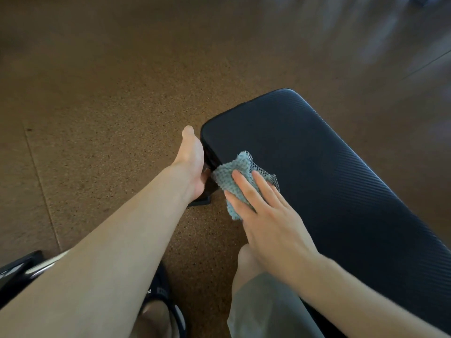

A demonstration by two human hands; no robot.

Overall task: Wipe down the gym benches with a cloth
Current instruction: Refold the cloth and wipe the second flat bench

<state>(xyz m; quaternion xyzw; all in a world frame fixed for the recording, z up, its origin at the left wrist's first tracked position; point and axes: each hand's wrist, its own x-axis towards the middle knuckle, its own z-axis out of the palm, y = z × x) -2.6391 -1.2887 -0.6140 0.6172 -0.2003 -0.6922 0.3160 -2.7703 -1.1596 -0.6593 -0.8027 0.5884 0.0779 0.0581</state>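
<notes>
Head view: right hand (268, 215) lies flat, pressing the bumpy blue cloth (234, 184) on the long black padded bench (341, 167) to rub it; left hand (192, 162) grips the bench edge beside it, keeping it steady.

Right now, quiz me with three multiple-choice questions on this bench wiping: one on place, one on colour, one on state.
1. Where is the cloth?
A. on the floor
B. at the bench pad's near edge
C. on a knee

2. What colour is the cloth?
A. red
B. light blue-grey
C. yellow

3. What is the right hand doing?
A. pressing the cloth with flat fingers
B. hanging free
C. gripping a dumbbell

Answers: 1 B, it drapes over the pad's edge near the left hand; 2 B, its weave looks blue-grey; 3 A, fingers lie spread on it.
</notes>
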